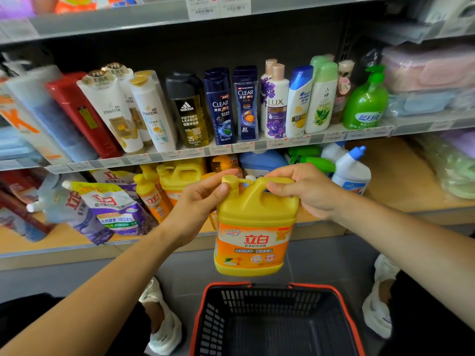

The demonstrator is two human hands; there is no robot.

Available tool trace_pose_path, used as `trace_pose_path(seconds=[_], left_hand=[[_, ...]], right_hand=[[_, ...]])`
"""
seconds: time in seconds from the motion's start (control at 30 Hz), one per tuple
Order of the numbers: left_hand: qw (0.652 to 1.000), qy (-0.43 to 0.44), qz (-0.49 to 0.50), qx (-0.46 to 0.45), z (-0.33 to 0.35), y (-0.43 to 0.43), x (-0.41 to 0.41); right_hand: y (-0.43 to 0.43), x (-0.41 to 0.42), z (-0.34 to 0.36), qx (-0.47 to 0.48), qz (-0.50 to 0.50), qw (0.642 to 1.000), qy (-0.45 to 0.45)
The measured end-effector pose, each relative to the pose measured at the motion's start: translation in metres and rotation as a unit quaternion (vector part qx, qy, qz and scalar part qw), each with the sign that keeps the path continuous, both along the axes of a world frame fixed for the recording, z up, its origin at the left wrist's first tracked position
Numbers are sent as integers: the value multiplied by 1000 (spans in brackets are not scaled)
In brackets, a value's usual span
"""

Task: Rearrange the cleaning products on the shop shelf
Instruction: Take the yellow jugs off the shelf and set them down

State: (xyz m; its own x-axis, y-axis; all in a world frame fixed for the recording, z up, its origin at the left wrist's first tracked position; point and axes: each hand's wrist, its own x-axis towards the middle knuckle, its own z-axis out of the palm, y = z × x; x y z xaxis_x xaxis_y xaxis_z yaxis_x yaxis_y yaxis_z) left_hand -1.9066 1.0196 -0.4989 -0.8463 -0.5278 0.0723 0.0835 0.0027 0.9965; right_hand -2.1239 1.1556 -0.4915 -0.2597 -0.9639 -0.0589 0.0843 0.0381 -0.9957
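Right hand [305, 191] grips the handle [253, 183] of a yellow plastic detergent jug [254, 227]; left hand [203, 201] seems to pinch its cap [230, 183]. Best shelved upright, label outward.

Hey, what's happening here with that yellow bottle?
A person at a shop shelf holds a yellow detergent jug in the air with both hands. The right hand grips its handle, and the left hand pinches the cap. The jug hangs above a black basket on the floor, in front of the lower shelf, where more yellow bottles stand.
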Motion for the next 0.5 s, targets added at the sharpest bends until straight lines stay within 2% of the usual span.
trace_pose_path(seconds=[0.17, 0.3, 0.4, 0.5], left_hand=[[990, -26, 53, -130, -5, -1, -1], [985, -34, 92, -144, -9, 6, -9], [967, -45, 132, -214, -11, 8, -13], [974, -55, 92, -198, -7, 6, -15]], right_hand=[[0, 2, 0, -3, -30, 999, 22], [0, 5, 0, 2, -49, 997, 63], [0, 8, 0, -8, -50, 995, 91], [2, 5, -1, -8, -53, 994, 98]])
